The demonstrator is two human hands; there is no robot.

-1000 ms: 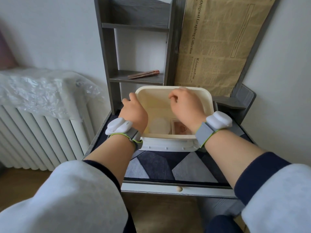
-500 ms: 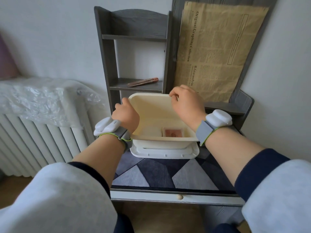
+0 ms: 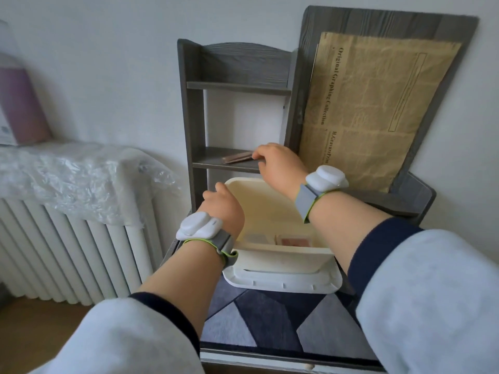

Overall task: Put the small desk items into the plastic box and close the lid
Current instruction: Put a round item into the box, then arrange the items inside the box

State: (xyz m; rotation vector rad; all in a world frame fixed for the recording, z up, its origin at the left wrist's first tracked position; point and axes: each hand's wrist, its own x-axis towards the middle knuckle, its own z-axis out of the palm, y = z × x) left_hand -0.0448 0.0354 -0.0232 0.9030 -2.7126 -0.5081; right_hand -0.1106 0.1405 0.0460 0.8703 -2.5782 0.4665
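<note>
A cream plastic box (image 3: 270,209) stands on the desk, tilted with its opening toward me, on top of its white lid (image 3: 283,282). Inside lie a reddish card (image 3: 295,241) and a pale flat item (image 3: 253,238). My left hand (image 3: 224,209) grips the box's left wall. My right hand (image 3: 278,164) is up at the lower shelf, fingertips pinched on the right end of a copper-coloured pen (image 3: 237,157) that lies there.
A dark grey shelf unit (image 3: 194,125) rises behind the box, with a brown printed paper sheet (image 3: 372,114) leaning at its right. A patterned grey mat (image 3: 256,319) covers the desk. A radiator (image 3: 67,252) draped in plastic film stands at the left.
My right hand has left the box's far rim and risen to the shelf, where it now touches the pen. The view has tilted upward; the left hand stays on the box.
</note>
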